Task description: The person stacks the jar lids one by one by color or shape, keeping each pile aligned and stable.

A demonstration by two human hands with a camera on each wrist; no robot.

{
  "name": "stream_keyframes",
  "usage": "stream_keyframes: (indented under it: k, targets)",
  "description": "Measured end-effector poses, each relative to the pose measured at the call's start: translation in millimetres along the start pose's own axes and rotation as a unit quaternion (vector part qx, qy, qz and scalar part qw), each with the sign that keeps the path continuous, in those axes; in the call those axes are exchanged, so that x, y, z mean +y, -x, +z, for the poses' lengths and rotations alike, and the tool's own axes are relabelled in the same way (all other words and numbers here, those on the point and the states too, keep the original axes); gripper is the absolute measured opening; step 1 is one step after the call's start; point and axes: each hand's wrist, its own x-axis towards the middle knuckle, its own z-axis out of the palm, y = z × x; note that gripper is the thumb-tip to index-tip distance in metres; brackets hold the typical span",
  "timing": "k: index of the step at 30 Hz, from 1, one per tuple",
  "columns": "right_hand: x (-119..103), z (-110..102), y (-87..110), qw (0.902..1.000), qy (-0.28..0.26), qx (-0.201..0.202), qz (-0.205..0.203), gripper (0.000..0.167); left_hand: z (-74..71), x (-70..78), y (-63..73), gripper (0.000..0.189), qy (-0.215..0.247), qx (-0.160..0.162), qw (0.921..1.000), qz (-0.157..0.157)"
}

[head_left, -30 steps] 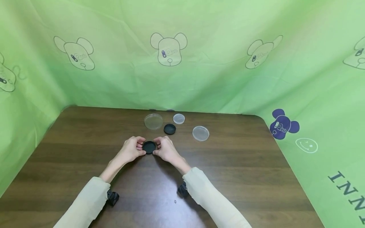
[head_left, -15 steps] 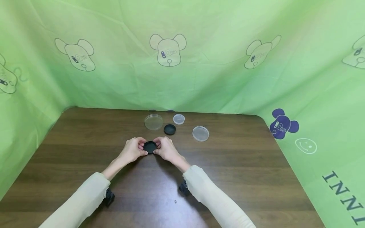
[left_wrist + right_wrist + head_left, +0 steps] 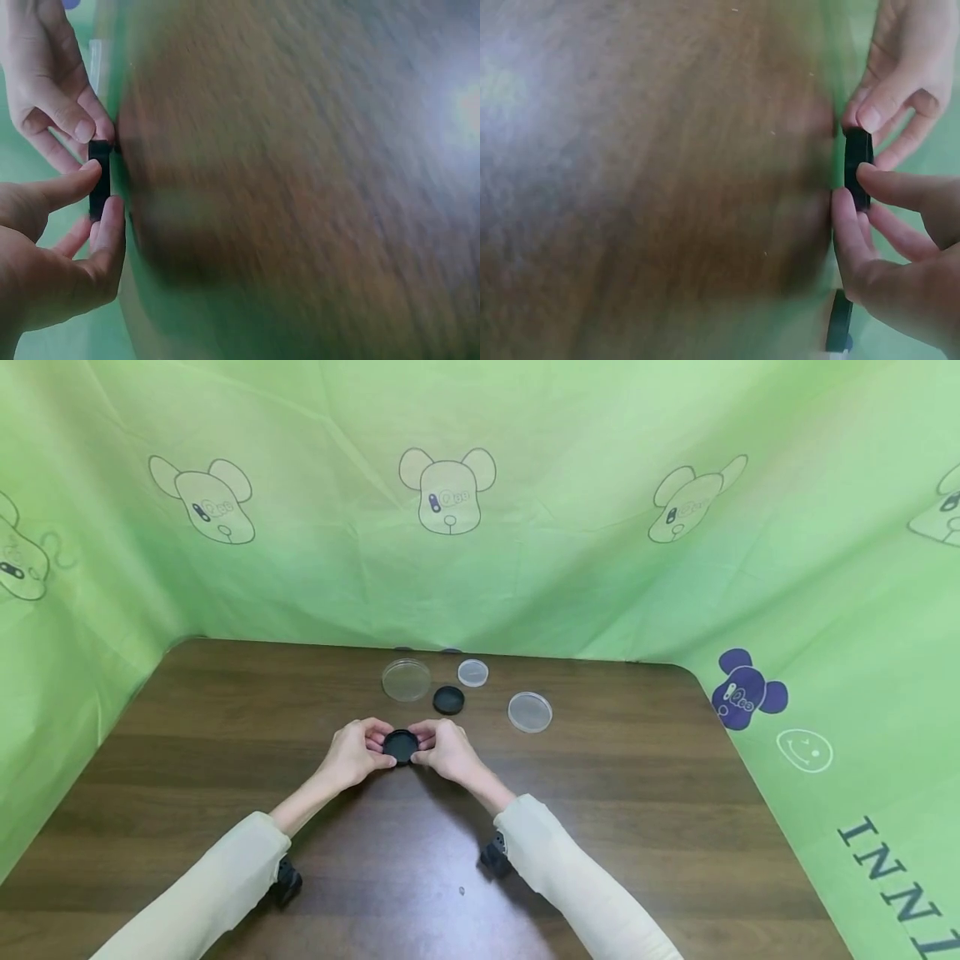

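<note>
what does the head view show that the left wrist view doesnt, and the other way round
Only the head view: the loose black disc, the smiley print on the green cloth, both pale sleeves, and the upper face of the held black disc.

Only the left wrist view: that held disc edge-on, as a narrow dark shape.

Both: the left hand and right hand holding that disc, the wooden table and the cloth. A pale strip in the wrist view may be a clear dish; I cannot tell.

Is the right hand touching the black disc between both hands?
Touching. In the right wrist view, the right hand pinches the black disc, thumb against its edge.
</note>
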Motion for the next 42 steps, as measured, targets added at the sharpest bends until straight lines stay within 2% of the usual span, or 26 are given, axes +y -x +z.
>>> stream_keyframes:
  k: [11, 17, 29, 35, 42]
  targets:
    - [1.6, -12.9, 5.6, 0.9994, -0.009, -0.016, 0.030, 0.039, 13.3, 8.3, -0.7, 0.045, 0.020, -0.007, 0.9998, 0.000]
    - [4.5, -16.5, 8.0, 0.9996, -0.009, -0.004, 0.027, 0.038, 17.9, 12.5, -3.5, 0.045, 0.020, -0.006, 0.9998, 0.007]
    - [15.3, -26.1, 23.1, 0.9982, -0.025, 0.027, 0.048, 0.037, 32.5, 22.8, -9.7, 0.042, 0.026, -0.034, 0.9989, 0.021]
    - [18.8, -34.6, 33.7, 0.9979, -0.027, 0.025, 0.053, 0.037, 41.1, 30.5, -6.3, 0.043, 0.038, -0.054, 0.9975, 0.024]
    - [24.6, -43.0, 43.5, 0.9978, -0.029, 0.017, 0.057, 0.037, 53.2, 35.0, -2.7, 0.044, 0.053, -0.059, 0.9966, 0.020]
